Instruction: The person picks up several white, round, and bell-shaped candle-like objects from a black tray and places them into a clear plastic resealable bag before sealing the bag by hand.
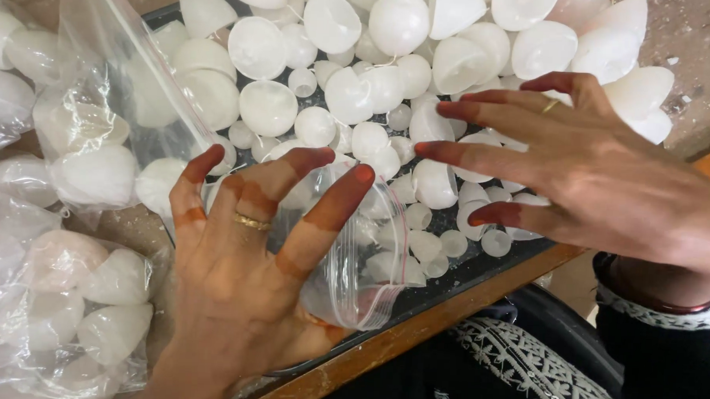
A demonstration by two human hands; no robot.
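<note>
Left hand spread wide, fingers splayed over a clear zip bag, palm and thumb pinning its lower edge, mouth of the bag gaping toward the pile of white half-shells. Right hand open too, fingers stretched flat and reaching into the near edge of that pile, fingertips touching small shells, gripping nothing visible. Pile heaped on a dark tray, resting on the bench with its wooden edge just below the bag. Left of the bag, filled plastic bags of shells, stacked close together.
</note>
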